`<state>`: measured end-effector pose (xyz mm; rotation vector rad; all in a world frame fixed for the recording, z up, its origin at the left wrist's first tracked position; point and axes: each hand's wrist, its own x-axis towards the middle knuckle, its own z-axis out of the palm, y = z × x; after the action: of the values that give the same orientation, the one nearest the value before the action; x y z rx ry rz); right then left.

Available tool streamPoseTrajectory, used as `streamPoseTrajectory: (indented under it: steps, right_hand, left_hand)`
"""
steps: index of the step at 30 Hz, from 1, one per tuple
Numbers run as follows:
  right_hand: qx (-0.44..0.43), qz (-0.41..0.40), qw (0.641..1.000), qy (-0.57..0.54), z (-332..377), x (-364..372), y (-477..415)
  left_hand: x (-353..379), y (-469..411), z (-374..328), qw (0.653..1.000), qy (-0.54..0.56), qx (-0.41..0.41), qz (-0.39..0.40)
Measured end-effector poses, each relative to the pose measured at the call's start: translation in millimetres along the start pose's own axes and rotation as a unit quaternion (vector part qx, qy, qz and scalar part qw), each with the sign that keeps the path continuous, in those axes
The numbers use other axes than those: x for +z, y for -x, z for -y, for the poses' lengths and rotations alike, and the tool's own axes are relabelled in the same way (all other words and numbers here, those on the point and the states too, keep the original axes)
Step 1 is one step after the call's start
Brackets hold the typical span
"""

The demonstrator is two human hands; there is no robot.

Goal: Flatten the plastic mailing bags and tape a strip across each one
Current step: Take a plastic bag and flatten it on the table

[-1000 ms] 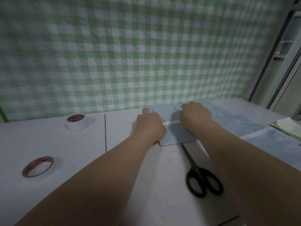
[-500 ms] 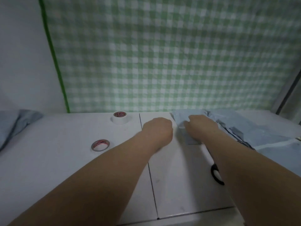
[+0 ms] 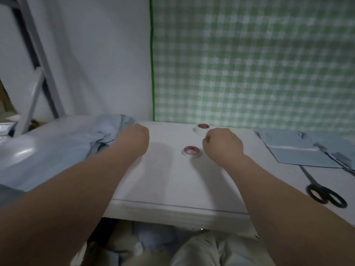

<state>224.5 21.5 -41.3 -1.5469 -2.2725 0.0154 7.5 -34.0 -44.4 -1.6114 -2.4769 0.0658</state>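
A crumpled heap of pale blue mailing bags lies on the left of the white table. My left hand is at the heap's right edge, fingers curled onto a bag. My right hand hovers as a curled fist with nothing visible in it, just right of two tape rolls: a near roll and a far roll. Flattened bags with a pale strip across them lie at the right.
Black-handled scissors lie near the table's right front, below the flat bags. A grey metal frame leans at the far left. A green checked cloth covers the back wall. More bags sit under the table edge.
The view has swung left. Both hands left the taped bag at the right; my left hand reached the crumpled heap, and my right hand now hovers by the tape rolls.
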Motion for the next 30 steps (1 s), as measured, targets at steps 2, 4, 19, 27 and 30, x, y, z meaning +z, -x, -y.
streamPoseTrajectory:
  steps: [2, 4, 19, 27, 30]
  right_hand:
    - [-0.008, 0.005, 1.000, 0.003, 14.5, 5.9, 3.0]
    - [-0.007, 0.015, 1.000, 0.005, 24.6, 13.7, 3.1]
    - [0.005, 0.024, 0.998, -0.056, 35.7, 29.9, 4.8]
    - [-0.008, 0.131, 0.965, -0.229, 40.5, 23.6, 7.3]
    - [-0.001, 0.231, 0.937, -0.262, 50.6, 19.1, 12.9]
  left_hand:
    - [6.3, 9.3, 28.2, 0.998, -0.026, -0.056, 0.024]
    - [14.9, 15.5, 51.4, 0.991, -0.024, -0.118, 0.054]
    - [25.4, -15.9, 45.3, 0.985, 0.170, -0.021, 0.025]
    - [24.4, -12.0, -11.2, 0.773, 0.623, -0.073, 0.096]
    - [23.6, -12.8, -7.6, 0.853, 0.517, -0.073, 0.023]
